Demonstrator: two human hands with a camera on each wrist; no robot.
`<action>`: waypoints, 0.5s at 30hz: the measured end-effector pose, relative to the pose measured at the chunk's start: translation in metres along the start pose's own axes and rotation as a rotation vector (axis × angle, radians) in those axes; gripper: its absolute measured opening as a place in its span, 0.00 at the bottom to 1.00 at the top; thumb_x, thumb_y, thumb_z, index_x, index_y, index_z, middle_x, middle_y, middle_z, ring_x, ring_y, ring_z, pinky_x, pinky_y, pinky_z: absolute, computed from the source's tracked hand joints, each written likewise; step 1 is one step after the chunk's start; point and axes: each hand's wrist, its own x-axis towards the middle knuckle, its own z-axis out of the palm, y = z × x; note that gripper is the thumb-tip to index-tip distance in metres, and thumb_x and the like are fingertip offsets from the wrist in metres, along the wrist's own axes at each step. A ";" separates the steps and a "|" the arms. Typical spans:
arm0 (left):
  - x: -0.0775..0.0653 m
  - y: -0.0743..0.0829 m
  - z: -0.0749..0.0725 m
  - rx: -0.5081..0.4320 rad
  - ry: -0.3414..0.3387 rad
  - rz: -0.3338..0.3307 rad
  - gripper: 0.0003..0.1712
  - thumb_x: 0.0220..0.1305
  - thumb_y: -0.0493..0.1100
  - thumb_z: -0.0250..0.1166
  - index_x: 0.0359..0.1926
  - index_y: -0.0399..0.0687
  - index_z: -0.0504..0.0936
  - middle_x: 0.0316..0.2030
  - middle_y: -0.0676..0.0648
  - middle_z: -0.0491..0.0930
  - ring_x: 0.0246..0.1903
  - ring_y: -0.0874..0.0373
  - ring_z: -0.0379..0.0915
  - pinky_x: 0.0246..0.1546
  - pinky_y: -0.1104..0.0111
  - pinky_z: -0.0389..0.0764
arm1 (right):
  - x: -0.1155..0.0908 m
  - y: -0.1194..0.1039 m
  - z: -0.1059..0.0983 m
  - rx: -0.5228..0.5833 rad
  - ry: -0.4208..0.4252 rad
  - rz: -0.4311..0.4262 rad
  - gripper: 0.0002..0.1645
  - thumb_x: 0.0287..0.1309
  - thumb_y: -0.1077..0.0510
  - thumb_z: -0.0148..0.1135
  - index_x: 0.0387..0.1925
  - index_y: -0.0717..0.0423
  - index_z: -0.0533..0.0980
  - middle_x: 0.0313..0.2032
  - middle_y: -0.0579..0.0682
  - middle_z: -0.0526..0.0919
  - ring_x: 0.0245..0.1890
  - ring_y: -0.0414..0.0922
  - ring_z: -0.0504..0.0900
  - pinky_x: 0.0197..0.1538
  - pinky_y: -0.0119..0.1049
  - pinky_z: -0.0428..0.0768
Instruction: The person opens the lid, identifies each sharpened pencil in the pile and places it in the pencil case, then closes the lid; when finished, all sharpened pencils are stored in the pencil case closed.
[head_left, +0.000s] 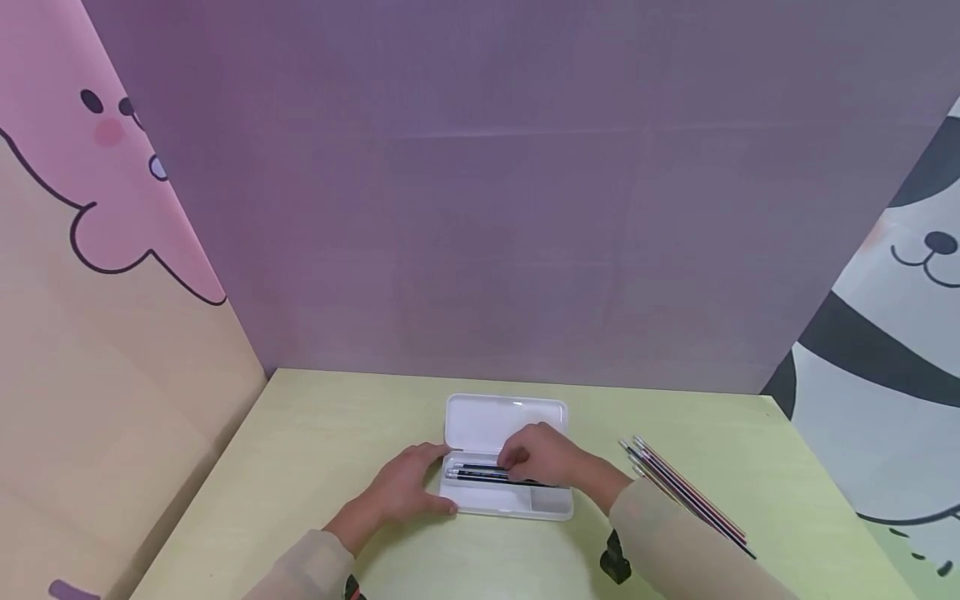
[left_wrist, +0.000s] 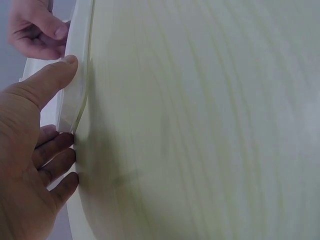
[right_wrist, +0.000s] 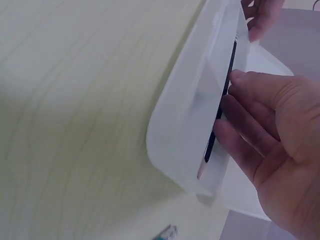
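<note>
A white plastic pencil case (head_left: 491, 500) lies open on the table, its lid (head_left: 480, 421) folded back away from me. Several dark pencils (head_left: 476, 477) with pale ends lie lengthwise in its rear compartment. My left hand (head_left: 408, 485) grips the case's left end, thumb at the front corner and fingers at the back. Over the rear compartment, my right hand (head_left: 543, 454) pinches a pencil; in the right wrist view this black pencil (right_wrist: 210, 150) lies along the compartment beneath the curled fingertips. The hand hides part of the pencils in the head view.
Right of the case, several loose pencils (head_left: 693, 498) lie in a slanted bunch on the pale wooden table (head_left: 337, 417), beside my right forearm. A purple-grey panel (head_left: 487, 250) stands behind the table, with cartoon-printed panels on both sides. The front compartment has a divider at the right.
</note>
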 end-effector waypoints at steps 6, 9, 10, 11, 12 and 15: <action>0.001 0.000 0.001 0.019 0.006 0.005 0.55 0.46 0.61 0.81 0.72 0.46 0.71 0.68 0.43 0.74 0.69 0.43 0.68 0.70 0.46 0.70 | -0.016 0.006 -0.018 0.038 0.025 -0.018 0.11 0.57 0.62 0.74 0.43 0.55 0.87 0.39 0.46 0.89 0.39 0.39 0.86 0.45 0.34 0.85; 0.001 0.000 0.002 0.019 0.008 0.008 0.55 0.46 0.61 0.81 0.72 0.46 0.71 0.68 0.43 0.74 0.69 0.43 0.68 0.70 0.46 0.70 | -0.027 0.010 -0.030 0.060 0.045 -0.024 0.13 0.58 0.61 0.74 0.46 0.57 0.86 0.40 0.48 0.89 0.40 0.41 0.87 0.45 0.34 0.85; 0.001 0.000 0.002 0.020 0.008 0.009 0.55 0.46 0.61 0.81 0.72 0.46 0.71 0.68 0.43 0.75 0.69 0.43 0.68 0.70 0.46 0.71 | -0.032 0.011 -0.034 0.062 0.050 -0.021 0.14 0.59 0.60 0.74 0.47 0.57 0.85 0.41 0.48 0.89 0.40 0.41 0.87 0.45 0.33 0.85; 0.001 0.001 0.002 0.020 0.009 0.009 0.55 0.46 0.61 0.81 0.72 0.46 0.71 0.68 0.43 0.75 0.69 0.43 0.68 0.70 0.46 0.71 | -0.036 0.012 -0.038 0.062 0.058 -0.020 0.15 0.59 0.60 0.74 0.48 0.57 0.85 0.41 0.49 0.89 0.41 0.41 0.87 0.46 0.33 0.85; 0.001 0.001 0.002 0.021 0.009 0.009 0.55 0.46 0.61 0.81 0.72 0.46 0.71 0.68 0.44 0.75 0.69 0.43 0.68 0.70 0.46 0.71 | -0.041 0.014 -0.041 0.063 0.064 -0.014 0.16 0.59 0.60 0.73 0.49 0.58 0.85 0.41 0.49 0.89 0.41 0.41 0.87 0.46 0.33 0.85; 0.001 0.001 0.002 0.024 0.007 0.008 0.55 0.46 0.61 0.81 0.72 0.46 0.71 0.68 0.44 0.75 0.69 0.43 0.68 0.70 0.46 0.71 | -0.056 0.019 -0.052 0.066 0.081 0.010 0.17 0.60 0.59 0.73 0.50 0.59 0.84 0.41 0.49 0.88 0.41 0.43 0.87 0.45 0.31 0.86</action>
